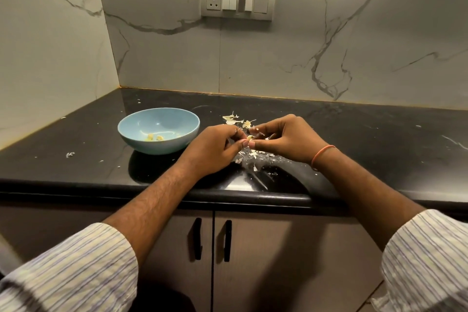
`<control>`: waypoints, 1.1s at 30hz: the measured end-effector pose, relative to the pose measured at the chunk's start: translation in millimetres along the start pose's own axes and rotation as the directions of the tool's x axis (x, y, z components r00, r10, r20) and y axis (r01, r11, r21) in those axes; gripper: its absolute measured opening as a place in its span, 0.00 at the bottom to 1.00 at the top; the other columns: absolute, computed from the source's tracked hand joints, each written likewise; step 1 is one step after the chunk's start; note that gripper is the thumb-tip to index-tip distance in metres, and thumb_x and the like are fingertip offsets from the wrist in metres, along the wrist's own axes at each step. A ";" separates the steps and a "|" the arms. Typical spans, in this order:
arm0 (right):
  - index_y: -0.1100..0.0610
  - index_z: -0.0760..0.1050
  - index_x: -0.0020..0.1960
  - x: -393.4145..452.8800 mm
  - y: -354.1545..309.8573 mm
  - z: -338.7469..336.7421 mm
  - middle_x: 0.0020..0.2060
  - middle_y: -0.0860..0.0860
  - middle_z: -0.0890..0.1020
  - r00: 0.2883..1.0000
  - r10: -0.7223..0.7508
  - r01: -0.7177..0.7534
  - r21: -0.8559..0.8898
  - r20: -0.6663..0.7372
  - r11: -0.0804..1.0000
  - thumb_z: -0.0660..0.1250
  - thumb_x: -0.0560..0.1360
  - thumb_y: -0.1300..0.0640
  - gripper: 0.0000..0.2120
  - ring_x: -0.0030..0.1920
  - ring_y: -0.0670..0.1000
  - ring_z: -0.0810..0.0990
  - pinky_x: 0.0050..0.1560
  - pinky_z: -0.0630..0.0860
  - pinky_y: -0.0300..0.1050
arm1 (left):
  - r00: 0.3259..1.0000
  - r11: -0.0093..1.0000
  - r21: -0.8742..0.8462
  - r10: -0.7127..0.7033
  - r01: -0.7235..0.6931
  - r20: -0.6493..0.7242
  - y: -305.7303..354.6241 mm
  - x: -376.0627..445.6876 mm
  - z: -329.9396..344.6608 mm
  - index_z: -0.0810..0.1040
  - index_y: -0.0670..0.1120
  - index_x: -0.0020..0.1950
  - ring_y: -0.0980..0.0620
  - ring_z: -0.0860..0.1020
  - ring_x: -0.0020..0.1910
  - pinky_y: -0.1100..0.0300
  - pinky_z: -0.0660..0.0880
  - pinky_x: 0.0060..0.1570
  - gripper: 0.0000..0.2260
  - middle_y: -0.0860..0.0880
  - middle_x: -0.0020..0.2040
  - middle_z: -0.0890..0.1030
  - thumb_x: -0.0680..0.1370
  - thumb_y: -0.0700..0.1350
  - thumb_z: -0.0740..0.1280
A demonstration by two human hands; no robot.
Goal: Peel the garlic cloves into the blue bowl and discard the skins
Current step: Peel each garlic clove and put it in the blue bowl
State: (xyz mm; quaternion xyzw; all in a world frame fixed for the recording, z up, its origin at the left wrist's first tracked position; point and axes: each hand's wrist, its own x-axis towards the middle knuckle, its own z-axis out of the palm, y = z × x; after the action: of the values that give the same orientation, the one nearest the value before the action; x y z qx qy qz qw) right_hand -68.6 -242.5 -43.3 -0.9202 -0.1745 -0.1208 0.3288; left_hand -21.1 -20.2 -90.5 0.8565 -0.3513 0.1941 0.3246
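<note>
A pale garlic clove is pinched between the fingertips of both hands above the black counter. My left hand grips it from the left with curled fingers, and my right hand pinches it from the right. The blue bowl stands just left of my left hand, holding a few peeled cloves. Loose papery skins lie behind the hands, and smaller skin bits lie under them.
The black counter runs to marble walls at the back and left. Small skin flecks are scattered left of the bowl. A socket and switch panel is on the back wall. Cabinet doors with black handles are below the counter edge.
</note>
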 end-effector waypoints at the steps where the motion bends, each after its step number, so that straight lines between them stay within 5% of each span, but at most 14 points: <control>1: 0.51 0.88 0.57 -0.3 -1.9 -0.8 0.40 0.41 0.87 1.000 -0.011 0.011 -0.009 0.008 1.000 0.80 0.71 0.45 0.17 0.38 0.35 0.82 0.40 0.75 0.29 | 1.000 1.000 0.002 0.000 0.000 0.016 -0.7 0.5 0.4 0.84 0.50 0.58 0.58 0.81 0.45 0.59 0.82 0.46 0.07 0.56 0.48 0.84 0.81 0.48 0.73; 4: 0.51 0.89 0.53 2.3 -3.6 -1.6 0.32 0.39 0.83 0.999 -0.038 0.037 -0.066 -0.010 0.997 0.79 0.74 0.50 0.09 0.30 0.36 0.78 0.33 0.72 0.28 | 0.999 1.000 0.010 0.003 -0.003 0.051 -2.9 1.3 2.5 0.84 0.53 0.58 0.57 0.81 0.46 0.51 0.83 0.47 0.07 0.57 0.48 0.83 0.82 0.52 0.72; 10: 0.54 0.88 0.49 2.4 -4.0 -2.9 0.34 0.46 0.85 0.987 -0.157 0.147 -0.273 -0.016 0.951 0.76 0.77 0.50 0.08 0.33 0.43 0.80 0.37 0.75 0.38 | 0.999 0.999 -0.034 0.015 -0.014 0.038 -3.4 0.0 2.6 0.84 0.55 0.59 0.58 0.82 0.44 0.51 0.84 0.46 0.11 0.59 0.49 0.83 0.80 0.57 0.70; 13: 0.55 0.87 0.48 5.4 -3.7 -18.6 0.34 0.44 0.82 0.977 -0.204 0.167 -0.379 -0.058 0.910 0.76 0.78 0.51 0.07 0.34 0.41 0.78 0.37 0.69 0.35 | 1.000 0.999 -0.032 0.016 -0.016 0.002 -5.5 1.4 3.6 0.82 0.55 0.62 0.56 0.82 0.43 0.53 0.84 0.46 0.10 0.59 0.51 0.83 0.82 0.53 0.70; 15: 0.54 0.87 0.48 3.1 -1.3 -16.6 0.34 0.44 0.81 0.976 -0.216 0.191 -0.443 -0.005 0.876 0.75 0.78 0.52 0.06 0.34 0.40 0.77 0.39 0.71 0.35 | 1.000 1.000 -0.016 0.015 -0.016 -0.017 -6.9 2.7 4.4 0.82 0.55 0.62 0.56 0.82 0.45 0.53 0.84 0.47 0.09 0.58 0.52 0.84 0.83 0.51 0.69; 18: 0.54 0.85 0.46 -2.6 -0.7 -6.1 0.38 0.49 0.85 0.976 -0.151 0.215 -0.573 0.157 0.791 0.72 0.79 0.52 0.07 0.38 0.48 0.79 0.47 0.81 0.49 | 0.999 1.000 0.004 0.022 -0.022 -0.027 -6.5 3.1 4.2 0.82 0.54 0.64 0.56 0.83 0.47 0.54 0.84 0.49 0.09 0.57 0.55 0.84 0.84 0.50 0.69; 22: 0.55 0.86 0.47 3.0 0.0 -23.6 0.38 0.50 0.86 0.975 -0.220 0.195 -0.548 0.021 0.814 0.73 0.79 0.54 0.06 0.37 0.48 0.81 0.44 0.81 0.46 | 0.998 0.999 0.008 0.038 -0.038 -0.043 -4.5 2.9 3.5 0.83 0.51 0.64 0.56 0.83 0.48 0.57 0.84 0.51 0.10 0.55 0.56 0.85 0.83 0.48 0.71; 25: 0.54 0.85 0.44 -2.0 -0.7 -7.4 0.39 0.53 0.85 0.968 -0.174 0.250 -0.642 0.180 0.725 0.71 0.78 0.54 0.07 0.41 0.55 0.82 0.45 0.80 0.47 | 0.999 0.999 0.008 0.033 -0.033 -0.037 -2.7 1.1 2.9 0.83 0.52 0.65 0.56 0.83 0.44 0.56 0.84 0.47 0.12 0.57 0.55 0.85 0.82 0.48 0.72; 29: 0.54 0.87 0.49 2.1 6.3 -17.8 0.35 0.44 0.82 0.989 -0.131 0.146 -0.504 0.066 0.851 0.74 0.79 0.50 0.08 0.34 0.42 0.77 0.37 0.67 0.32 | 0.999 0.998 -0.038 0.048 -0.049 -0.012 -0.3 -2.0 1.0 0.83 0.52 0.67 0.56 0.84 0.40 0.55 0.85 0.44 0.17 0.59 0.54 0.86 0.79 0.51 0.75; 33: 0.52 0.87 0.45 3.7 16.6 -6.3 0.32 0.43 0.84 0.994 -0.068 0.052 -0.173 -0.090 0.984 0.76 0.77 0.49 0.07 0.33 0.40 0.81 0.38 0.72 0.33 | 0.998 0.997 -0.040 0.060 -0.061 -0.023 4.8 -3.5 -1.6 0.84 0.52 0.67 0.56 0.84 0.38 0.56 0.85 0.42 0.18 0.59 0.53 0.87 0.78 0.54 0.76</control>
State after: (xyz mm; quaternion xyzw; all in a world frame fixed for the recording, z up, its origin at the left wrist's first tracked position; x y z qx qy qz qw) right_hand -59.3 -257.6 -46.7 -0.9325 -0.1752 -0.1888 0.2532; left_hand -27.1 -20.0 -89.2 0.8365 -0.3773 0.2060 0.3398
